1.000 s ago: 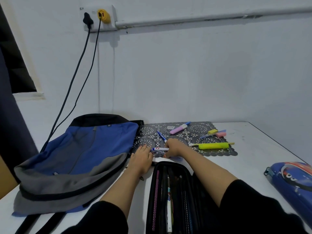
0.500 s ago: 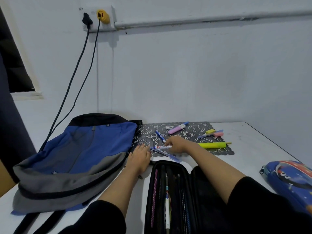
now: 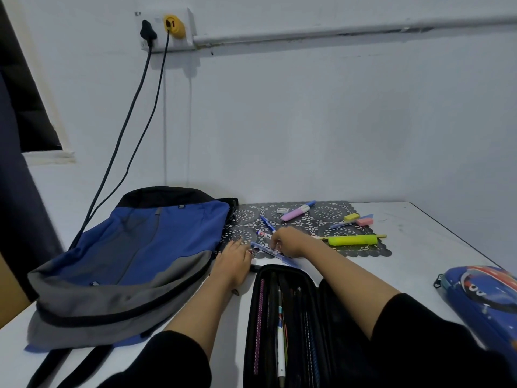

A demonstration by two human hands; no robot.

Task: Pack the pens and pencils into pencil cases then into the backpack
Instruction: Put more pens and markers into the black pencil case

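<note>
Beyond the black pencil case (image 3: 282,268), right hand (image 3: 289,242) pinches a blue pen (image 3: 263,248) mid-barrel, likely light, stiff, slick, left hand (image 3: 233,261) flat, fingers straight.

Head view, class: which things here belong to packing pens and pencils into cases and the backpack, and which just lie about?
Job: blue and grey fabric backpack, open black pencil case, blue printed pencil case, yellow highlighter, lilac highlighter, white labelled pen pinched by the right hand.
Lying about: black lace mat, white wall socket, dark cables.

The right grip (image 3: 288,242) has curled tighter round the blue pen (image 3: 272,252)
</note>
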